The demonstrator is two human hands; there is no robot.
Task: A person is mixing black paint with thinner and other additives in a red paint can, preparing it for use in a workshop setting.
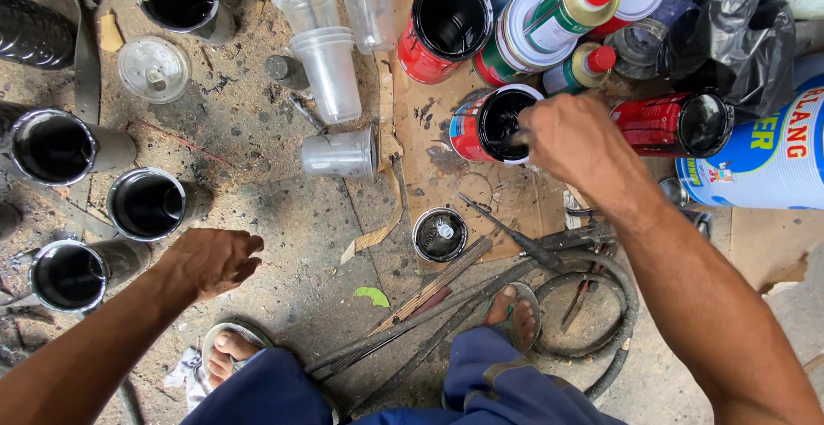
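1. blue trouser knees (pixel 481 382) are seen lowest, sandalled feet beside.
2. right hand (pixel 571 137) is pinched on something small at the tipped red-and-blue can (pixel 485 124) on cardboard (pixel 506 197); dipping step judged.
3. left hand (pixel 210 260) hovers, fingers loosely curled, empty, near black-filled cylinders (pixel 146 204).
4. next move calls for steady withdrawal without drips.

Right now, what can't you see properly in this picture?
Head view, the only one:
- The right hand covers its own fingertips at the red can's rim, so whether it grips something is hidden.
- The blue and white drum is cut off by the right edge.
- The dark cylinders by the left hand are black inside; their contents can't be made out.
- The black bag hides whatever lies under it.
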